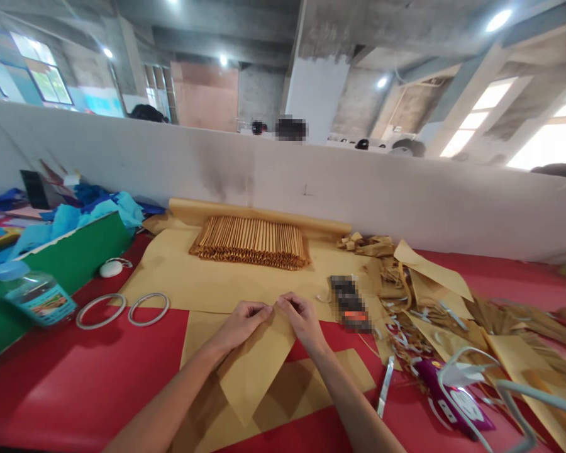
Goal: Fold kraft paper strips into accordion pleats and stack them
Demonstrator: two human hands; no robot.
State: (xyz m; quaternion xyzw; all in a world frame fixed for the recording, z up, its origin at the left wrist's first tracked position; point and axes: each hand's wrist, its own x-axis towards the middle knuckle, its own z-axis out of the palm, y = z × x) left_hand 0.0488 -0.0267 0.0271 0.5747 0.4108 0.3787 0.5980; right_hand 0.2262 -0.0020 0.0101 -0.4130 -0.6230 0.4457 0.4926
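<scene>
Both my hands pinch the far edge of a sheet of brown kraft paper (257, 365), close together at its top. My left hand (248, 322) has its thumb and fingers closed on the paper. My right hand (302, 318) grips the same edge just to the right, thumb against forefinger. The sheet slants down toward me, with a corner pointing at the near edge. More brown paper (316, 380) lies flat beneath it on the red tabletop. Beyond my hands a pleated stack of folded brown paper (249, 242) rests on a large brown sheet (165, 270).
Two tape rings (148, 309), a plastic bottle (38, 296) and a green board (80, 258) stand left. To the right are a phone-like dark object (351, 303), a cutter knife (385, 387), a purple power strip (453, 399) and paper scraps (434, 286). A white partition (382, 195) runs behind.
</scene>
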